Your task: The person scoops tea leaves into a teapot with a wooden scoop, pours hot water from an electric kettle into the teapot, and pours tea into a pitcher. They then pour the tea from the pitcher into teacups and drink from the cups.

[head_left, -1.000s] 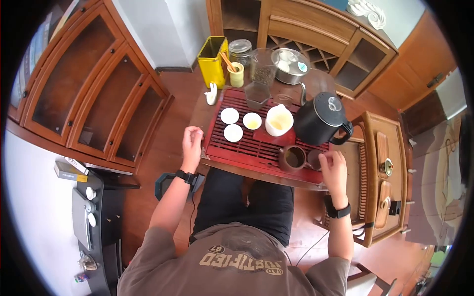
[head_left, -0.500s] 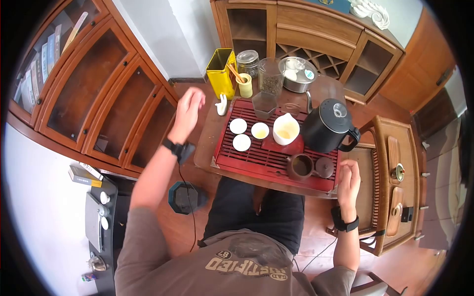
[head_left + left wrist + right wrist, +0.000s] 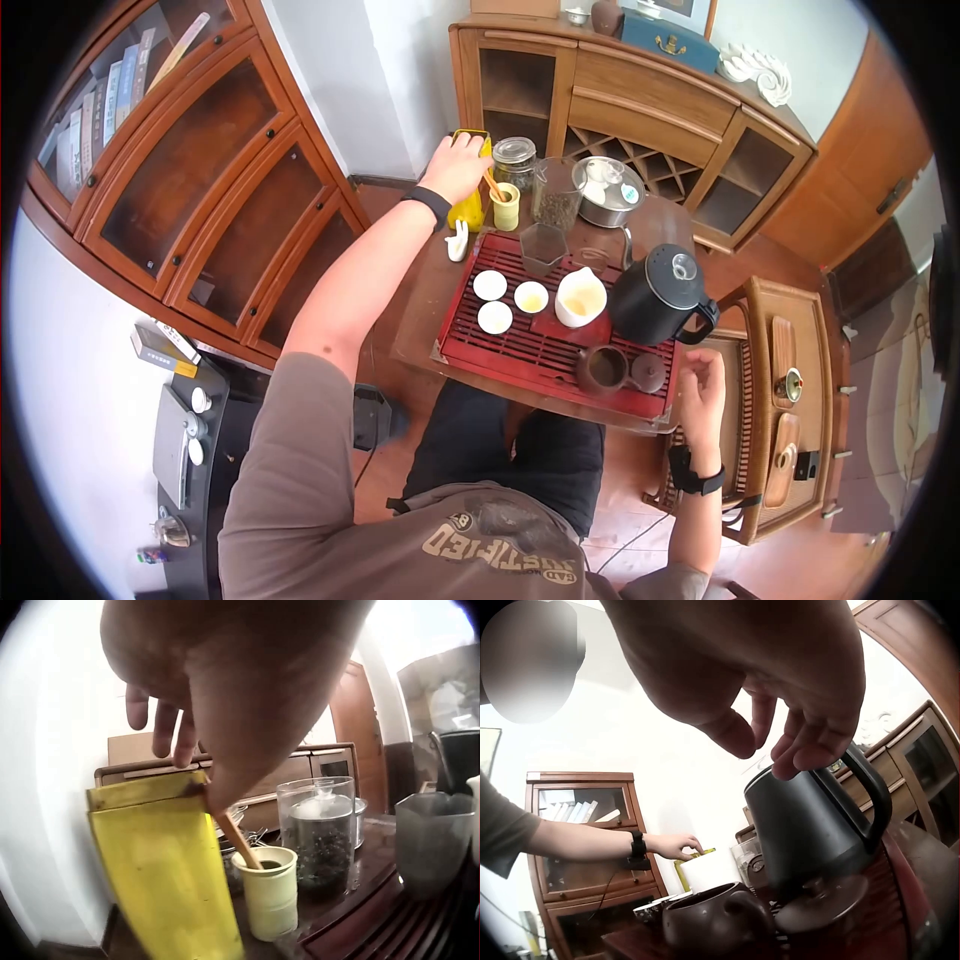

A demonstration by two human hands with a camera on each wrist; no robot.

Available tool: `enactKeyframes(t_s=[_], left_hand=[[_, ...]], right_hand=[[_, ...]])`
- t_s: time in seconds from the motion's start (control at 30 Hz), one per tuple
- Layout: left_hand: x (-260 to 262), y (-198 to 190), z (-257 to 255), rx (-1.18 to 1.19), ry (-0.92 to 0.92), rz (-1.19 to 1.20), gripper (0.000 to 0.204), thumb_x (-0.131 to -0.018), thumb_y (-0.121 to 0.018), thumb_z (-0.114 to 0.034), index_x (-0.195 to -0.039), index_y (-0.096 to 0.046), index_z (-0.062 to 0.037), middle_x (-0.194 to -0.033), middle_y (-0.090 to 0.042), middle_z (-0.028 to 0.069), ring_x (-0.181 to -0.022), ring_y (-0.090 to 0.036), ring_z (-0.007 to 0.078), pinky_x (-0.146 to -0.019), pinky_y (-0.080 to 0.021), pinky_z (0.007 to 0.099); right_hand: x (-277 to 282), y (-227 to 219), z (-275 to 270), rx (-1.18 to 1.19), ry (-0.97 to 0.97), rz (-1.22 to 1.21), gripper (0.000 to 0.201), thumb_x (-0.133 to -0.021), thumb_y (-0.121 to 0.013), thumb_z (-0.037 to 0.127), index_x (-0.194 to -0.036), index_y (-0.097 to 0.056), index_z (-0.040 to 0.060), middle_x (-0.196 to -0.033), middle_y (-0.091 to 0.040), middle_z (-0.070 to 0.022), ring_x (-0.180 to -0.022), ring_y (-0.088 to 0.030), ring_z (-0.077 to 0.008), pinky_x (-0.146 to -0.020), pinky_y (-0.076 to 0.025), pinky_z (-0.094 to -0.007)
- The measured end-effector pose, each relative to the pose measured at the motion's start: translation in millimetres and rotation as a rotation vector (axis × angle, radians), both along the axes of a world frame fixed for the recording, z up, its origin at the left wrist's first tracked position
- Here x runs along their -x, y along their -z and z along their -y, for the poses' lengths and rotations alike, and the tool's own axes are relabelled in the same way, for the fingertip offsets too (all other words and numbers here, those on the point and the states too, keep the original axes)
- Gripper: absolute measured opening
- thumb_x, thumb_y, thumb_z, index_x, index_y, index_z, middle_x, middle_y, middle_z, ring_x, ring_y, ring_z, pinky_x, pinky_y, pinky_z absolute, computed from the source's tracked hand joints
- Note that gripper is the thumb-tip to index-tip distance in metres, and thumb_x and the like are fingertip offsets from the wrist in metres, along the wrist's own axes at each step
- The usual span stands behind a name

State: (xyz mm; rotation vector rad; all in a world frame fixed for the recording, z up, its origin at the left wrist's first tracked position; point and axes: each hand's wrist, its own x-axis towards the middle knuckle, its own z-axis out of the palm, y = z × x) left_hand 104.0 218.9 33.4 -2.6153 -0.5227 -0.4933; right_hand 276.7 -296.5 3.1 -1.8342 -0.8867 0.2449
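Note:
In the head view my left hand (image 3: 458,168) reaches over the yellow tin (image 3: 165,877), hiding most of its mouth. The left wrist view has the thumb right at the tin's rim corner, beside a wooden stick tool (image 3: 238,838) that leans in a pale green bamboo-shaped holder (image 3: 270,900). The other fingers hang down above and beyond the rim. My right hand (image 3: 703,393) hovers by the tray's right edge with nothing in it, fingers loosely bent. Closest to it are the brown teapot (image 3: 604,369), its lid off, and that round lid (image 3: 648,373).
On the red slatted tea tray (image 3: 500,345) stand several small white cups, a white pitcher (image 3: 581,298) of pale tea, a clear faceted vessel (image 3: 543,247) and a black kettle (image 3: 657,290). Behind are glass jars (image 3: 557,192) and a lidded steel pot (image 3: 608,193). A white figurine (image 3: 457,242) sits at left.
My left hand has moved from the table's left side forward and up to the yellow tin. My right hand has let go of the teapot lid, now beside the teapot, and drawn back to the right.

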Motion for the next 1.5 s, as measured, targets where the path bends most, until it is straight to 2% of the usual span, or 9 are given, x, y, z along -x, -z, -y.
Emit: enactKeyframes(t_s=[0.1,0.53,0.77,0.97,1.0,1.1,1.23,1.4,1.5], left_hand=[[-14.5,2.2,3.8,0.024,-0.118,-0.003,0.017,-0.089,-0.064,-0.016,-0.097,-0.079,-0.0138,-0.109,-0.065,0.0072,-0.113,-0.058,0.0262,-0.094,-0.043,0.0391],[-20.5,1.7,-6.9,-0.166,0.079,-0.122,0.013,-0.087,-0.067,-0.018,-0.083,-0.079,-0.0165,-0.091,-0.071,-0.0002,-0.102,-0.063,0.0217,-0.092,-0.043,0.0392],[-18.8,-13.4,-9.1,0.116,0.108,0.049,0.014,-0.091,-0.067,-0.020,-0.085,-0.079,-0.0181,-0.092,-0.073,0.0018,-0.103,-0.066,0.0219,-0.090,-0.045,0.0398],[-1.3,-49.3,-25.9,0.526,0.144,0.372,0.019,-0.094,-0.062,-0.014,-0.101,-0.077,-0.0043,-0.098,-0.074,0.0145,-0.094,-0.070,0.0343,-0.087,-0.056,0.0439],[3.9,-56.6,-23.0,0.524,0.143,0.382,0.019,-0.094,-0.062,-0.014,-0.101,-0.077,-0.0043,-0.098,-0.074,0.0145,-0.094,-0.070,0.0343,-0.087,-0.056,0.0439],[22.2,-69.7,-24.3,0.717,0.132,0.597,0.019,-0.100,-0.064,-0.016,-0.109,-0.077,-0.0049,-0.101,-0.076,0.0093,-0.090,-0.069,0.0199,-0.084,-0.055,0.0327],[42.4,-78.3,-8.0,0.964,0.252,0.746,0.018,-0.099,-0.062,-0.011,-0.109,-0.075,-0.0028,-0.096,-0.072,0.0112,-0.087,-0.069,0.0244,-0.082,-0.055,0.0343],[47.5,-88.8,32.2,0.651,0.140,0.588,0.018,-0.100,-0.063,-0.014,-0.108,-0.076,-0.0048,-0.097,-0.072,0.0114,-0.093,-0.067,0.0249,-0.083,-0.053,0.0348],[30.1,-67.8,23.8,0.428,0.210,0.506,0.017,-0.097,-0.060,-0.012,-0.096,-0.075,-0.0046,-0.098,-0.072,0.0127,-0.103,-0.066,0.0328,-0.092,-0.054,0.0457]], right_hand=[[2.4,-1.6,1.2,-0.051,0.000,-0.075,0.032,-0.096,-0.056,-0.005,-0.127,-0.056,0.0036,-0.113,-0.059,-0.0030,-0.094,-0.057,-0.0107,-0.087,-0.048,-0.0256],[4.0,5.0,-1.8,-0.107,-0.010,-0.092,0.028,-0.098,-0.060,-0.002,-0.126,-0.058,0.0036,-0.108,-0.061,-0.0030,-0.094,-0.058,-0.0115,-0.085,-0.049,-0.0268],[5.5,7.1,-0.9,-0.114,-0.008,-0.114,0.028,-0.099,-0.060,-0.002,-0.126,-0.058,0.0030,-0.108,-0.061,-0.0035,-0.096,-0.059,-0.0117,-0.087,-0.050,-0.0269],[7.4,-4.9,-3.7,-0.118,-0.021,-0.108,0.028,-0.099,-0.060,-0.003,-0.126,-0.058,0.0031,-0.110,-0.061,-0.0037,-0.095,-0.059,-0.0117,-0.087,-0.050,-0.0269],[6.5,-7.1,-4.8,-0.134,-0.028,-0.110,0.029,-0.099,-0.060,-0.003,-0.127,-0.058,0.0032,-0.110,-0.061,-0.0038,-0.095,-0.059,-0.0117,-0.087,-0.050,-0.0267],[12.2,-23.8,-10.0,-0.133,-0.041,-0.139,0.028,-0.099,-0.060,-0.002,-0.127,-0.058,0.0036,-0.110,-0.060,-0.0036,-0.095,-0.059,-0.0113,-0.088,-0.050,-0.0264],[16.0,-40.1,-28.0,-0.195,-0.125,-0.126,0.028,-0.098,-0.059,-0.005,-0.125,-0.056,0.0041,-0.111,-0.059,-0.0025,-0.100,-0.057,-0.0098,-0.091,-0.047,-0.0254],[34.9,-76.8,-55.3,-0.220,-0.202,-0.121,0.026,-0.100,-0.060,-0.001,-0.125,-0.057,0.0056,-0.109,-0.059,-0.0009,-0.095,-0.057,-0.0088,-0.087,-0.049,-0.0254],[45.7,-87.6,-61.4,-0.180,-0.230,-0.064,0.027,-0.100,-0.061,0.000,-0.126,-0.057,0.0055,-0.110,-0.059,-0.0003,-0.091,-0.056,-0.0075,-0.084,-0.048,-0.0247]])
